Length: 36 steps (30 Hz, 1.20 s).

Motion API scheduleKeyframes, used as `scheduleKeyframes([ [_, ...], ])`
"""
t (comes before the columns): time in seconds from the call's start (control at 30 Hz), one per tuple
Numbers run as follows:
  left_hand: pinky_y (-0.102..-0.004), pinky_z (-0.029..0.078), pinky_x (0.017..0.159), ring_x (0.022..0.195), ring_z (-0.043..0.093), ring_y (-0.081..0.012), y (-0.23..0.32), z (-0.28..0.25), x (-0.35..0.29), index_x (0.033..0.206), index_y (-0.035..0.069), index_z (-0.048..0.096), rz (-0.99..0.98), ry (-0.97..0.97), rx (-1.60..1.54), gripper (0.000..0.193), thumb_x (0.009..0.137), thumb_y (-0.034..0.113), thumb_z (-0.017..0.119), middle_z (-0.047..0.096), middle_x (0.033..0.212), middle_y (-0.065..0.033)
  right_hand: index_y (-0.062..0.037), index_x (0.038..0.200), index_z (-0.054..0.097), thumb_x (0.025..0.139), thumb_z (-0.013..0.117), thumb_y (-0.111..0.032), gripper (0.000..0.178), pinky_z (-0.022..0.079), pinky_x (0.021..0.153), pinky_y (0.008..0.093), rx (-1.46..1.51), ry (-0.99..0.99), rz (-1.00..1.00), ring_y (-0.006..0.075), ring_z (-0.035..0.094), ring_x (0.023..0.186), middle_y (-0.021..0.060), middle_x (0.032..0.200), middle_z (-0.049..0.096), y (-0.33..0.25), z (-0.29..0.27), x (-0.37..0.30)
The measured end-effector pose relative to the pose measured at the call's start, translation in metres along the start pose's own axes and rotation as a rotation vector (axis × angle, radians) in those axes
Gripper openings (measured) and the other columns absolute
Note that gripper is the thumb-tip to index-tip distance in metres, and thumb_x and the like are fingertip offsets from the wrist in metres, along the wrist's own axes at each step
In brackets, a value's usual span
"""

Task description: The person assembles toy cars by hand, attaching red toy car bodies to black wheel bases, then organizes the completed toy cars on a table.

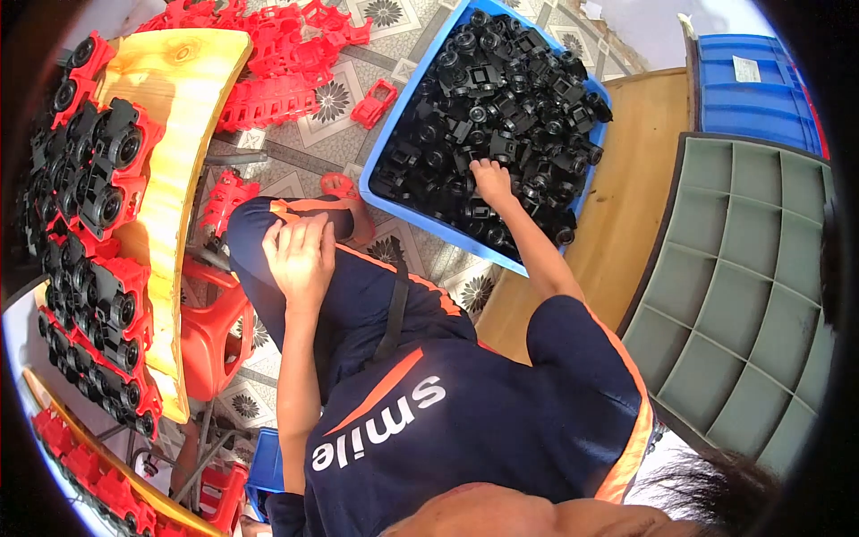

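Note:
My left hand (301,261) lies on my raised knee, its fingers stretched out over the dark trouser leg and nothing in it. To the right, my right hand (492,182) reaches down into a blue crate (441,224). Its fingers are bent in among a heap of black wheeled parts (501,103), which look like toy car undersides. Just which part the fingertips grip is hidden. The heap fills the crate close to its rim.
Rows of red parts with black wheeled pieces (112,206) stand on a wooden board (179,80) at left. Red plastic parts (277,72) lie on the patterned floor. A red stool (215,345) is beside my leg. A grey ribbed panel (729,277) and blue crate (752,89) are at right.

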State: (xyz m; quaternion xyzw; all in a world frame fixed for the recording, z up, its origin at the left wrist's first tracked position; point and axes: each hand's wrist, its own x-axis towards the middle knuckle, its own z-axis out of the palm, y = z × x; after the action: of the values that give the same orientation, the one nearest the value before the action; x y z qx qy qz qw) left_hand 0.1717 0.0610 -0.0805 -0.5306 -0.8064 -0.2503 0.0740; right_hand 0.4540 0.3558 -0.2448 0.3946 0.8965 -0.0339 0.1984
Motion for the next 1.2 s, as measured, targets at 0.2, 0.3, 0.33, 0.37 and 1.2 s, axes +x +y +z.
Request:
scheduleKeyframes([
  [0.2,-0.0407,0.042,0.096,0.085,0.064,-0.0182,0.0,0.001,0.004,0.095,0.009,0.069,0.023,0.008,0.049,0.017,0.08,0.016,0.072,0.068,0.088,-0.0025,-0.0054,0.098,0.062,0.064,0.084,-0.021,0.043,0.05,0.073,0.0427,0.366,0.319,0.304,0.0325,0.068,0.081,0.0144,0.084,0.069,0.019,-0.068,-0.032],
  [0.3,-0.0404,0.041,0.097,0.085,0.064,-0.0192,0.003,0.003,0.008,0.097,0.009,0.07,0.034,-0.012,0.061,0.021,0.08,0.019,0.073,0.07,0.089,-0.0037,-0.0013,0.09,0.063,0.078,0.079,-0.009,0.022,0.05,0.072,0.0284,1.107,0.509,0.384,0.0127,0.063,0.075,0.0054,0.083,0.069,0.028,-0.095,-0.031],
  [0.33,-0.0401,0.04,0.097,0.085,0.064,-0.0197,0.004,0.003,0.01,0.099,0.009,0.07,0.033,-0.034,0.075,0.023,0.08,0.021,0.073,0.07,0.09,-0.0046,-0.0025,0.088,0.064,0.08,0.077,-0.005,0.016,0.049,0.073,0.0255,1.425,0.539,0.296,0.0087,0.06,0.076,0.0015,0.083,0.069,0.03,-0.103,-0.03],
  [0.37,-0.0394,0.039,0.098,0.086,0.064,-0.0201,0.001,-0.001,0.011,0.101,0.009,0.07,-0.018,-0.04,-0.007,0.025,0.08,0.023,0.073,0.071,0.091,-0.0055,-0.0049,0.088,0.064,0.081,0.074,0.0,0.013,0.047,0.074,0.0229,1.595,0.511,0.205,0.0071,0.059,0.077,-0.0029,0.085,0.067,0.011,-0.131,-0.034],
  [1.2,-0.0429,0.055,0.085,0.103,0.064,-0.0262,-0.009,-0.061,0.029,0.13,0.01,0.057,-1.097,-0.149,-2.273,0.086,0.084,0.081,0.04,0.063,0.119,-0.013,-0.0064,0.098,0.07,0.073,0.078,-0.02,0.03,0.046,0.075,0.0371,0.687,0.682,-1.225,0.0259,0.061,0.084,0.0071,0.09,0.063,-0.215,-0.301,-0.102],
])
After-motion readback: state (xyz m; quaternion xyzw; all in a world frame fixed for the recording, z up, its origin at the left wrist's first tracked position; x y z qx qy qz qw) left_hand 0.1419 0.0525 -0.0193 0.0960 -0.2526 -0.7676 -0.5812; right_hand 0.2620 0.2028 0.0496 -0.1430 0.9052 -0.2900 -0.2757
